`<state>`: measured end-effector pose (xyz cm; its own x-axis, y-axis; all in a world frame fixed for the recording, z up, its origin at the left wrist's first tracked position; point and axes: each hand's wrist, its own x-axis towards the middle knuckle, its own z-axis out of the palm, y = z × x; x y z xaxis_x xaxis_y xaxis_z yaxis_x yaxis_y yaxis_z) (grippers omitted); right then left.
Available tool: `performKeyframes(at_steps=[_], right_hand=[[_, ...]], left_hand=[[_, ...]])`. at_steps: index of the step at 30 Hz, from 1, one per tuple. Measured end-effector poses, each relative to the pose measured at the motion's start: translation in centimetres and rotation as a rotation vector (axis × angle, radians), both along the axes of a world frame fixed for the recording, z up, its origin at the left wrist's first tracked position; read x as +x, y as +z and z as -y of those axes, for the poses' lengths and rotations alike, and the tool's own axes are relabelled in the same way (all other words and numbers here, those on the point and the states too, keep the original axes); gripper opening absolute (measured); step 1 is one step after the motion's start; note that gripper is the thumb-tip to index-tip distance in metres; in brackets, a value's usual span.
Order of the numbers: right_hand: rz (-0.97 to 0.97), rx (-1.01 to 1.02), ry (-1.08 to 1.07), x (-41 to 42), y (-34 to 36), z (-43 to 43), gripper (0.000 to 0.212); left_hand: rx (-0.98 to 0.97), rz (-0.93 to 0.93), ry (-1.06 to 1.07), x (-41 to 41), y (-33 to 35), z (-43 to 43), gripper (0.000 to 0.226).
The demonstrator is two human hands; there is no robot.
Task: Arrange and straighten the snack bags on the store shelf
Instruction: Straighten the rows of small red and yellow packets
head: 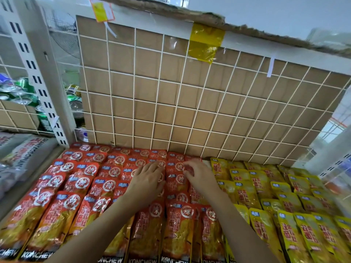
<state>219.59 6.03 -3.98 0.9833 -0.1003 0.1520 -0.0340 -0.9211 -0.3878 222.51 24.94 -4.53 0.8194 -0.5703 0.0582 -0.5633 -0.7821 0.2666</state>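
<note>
Red snack bags [176, 230] lie in overlapping rows, the front ones cut off by the frame's lower edge, with yellow snack bags [266, 186] just beside them on the right. The left hand [150, 177] presses flat on them with straight fingers. The right hand [197, 173] curls its fingers round a back-row red bag [189, 168], hiding most of it.

1. 1 view: a wide-angle camera worn on the person's head.
2. It faces forward and steeply down over the shelf [34, 180], toward the back edge where the wire grid panel [171, 101] stands.
3. It sits near: both forearms enter from the frame's bottom, left hand [147, 179] and right hand [197, 173] at mid-frame over red snack bags [81, 183].
4. The shelf's left edge shows; yellow snack bags [284, 205] run out past the right.
</note>
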Motion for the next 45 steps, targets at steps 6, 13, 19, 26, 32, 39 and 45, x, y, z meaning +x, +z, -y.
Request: performKeyframes(at_steps=[6, 13, 19, 26, 32, 39, 45], right_hand=[[-0.066, 0.004, 0.0, 3.1, 0.5, -0.5, 0.031], [-0.152, 0.042, 0.057, 5.3, 0.5, -0.4, 0.021], [-0.117, 0.24, 0.04, 5.8, 0.1, -0.4, 0.007], [-0.107, 0.267, -0.026, 6.3, -0.3, -0.3, 0.014], [-0.156, 0.204, -0.018, 6.8, -0.2, -0.2, 0.011], [-0.152, 0.157, 0.01, 6.2, 0.5, 0.5, 0.01], [-0.078, 0.024, 0.027, 3.4, 1.8, 1.1, 0.015]], left_hand=[[0.045, -0.015, -0.073, 0.8, -0.9, 0.4, 0.06], [0.014, 0.019, -0.098, 0.7, -1.4, 0.4, 0.087], [0.05, 0.019, -0.08, 0.7, -1.2, 0.6, 0.091], [0.032, 0.045, -0.08, 0.8, -1.4, 0.5, 0.09], [0.025, 0.058, -0.077, 0.9, -1.5, 0.5, 0.089], [0.002, 0.058, -0.077, 0.9, -1.5, 0.4, 0.089], [-0.045, 0.07, -0.019, 1.1, -1.4, -0.2, 0.091]])
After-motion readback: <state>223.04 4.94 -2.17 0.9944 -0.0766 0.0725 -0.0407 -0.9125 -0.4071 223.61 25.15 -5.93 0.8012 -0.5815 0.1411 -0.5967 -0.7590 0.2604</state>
